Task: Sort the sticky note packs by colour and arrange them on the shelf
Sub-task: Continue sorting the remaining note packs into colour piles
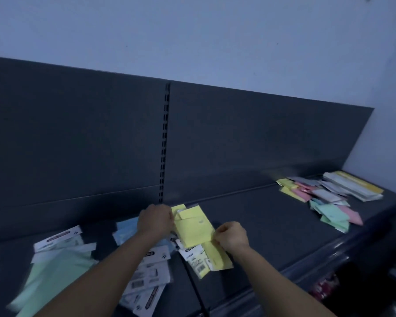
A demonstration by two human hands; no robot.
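The left hand (156, 219) curls its fingers round the far end of the yellow packs (194, 233) on the shelf (261, 225); the right hand (231, 235) pinches their near edge. A mixed-colour pile (325, 202) lies well apart, far right.

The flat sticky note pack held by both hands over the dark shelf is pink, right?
No. The head view shows that the flat sticky note pack, held by the left hand and right hand over the dark shelf, is yellow, not pink.
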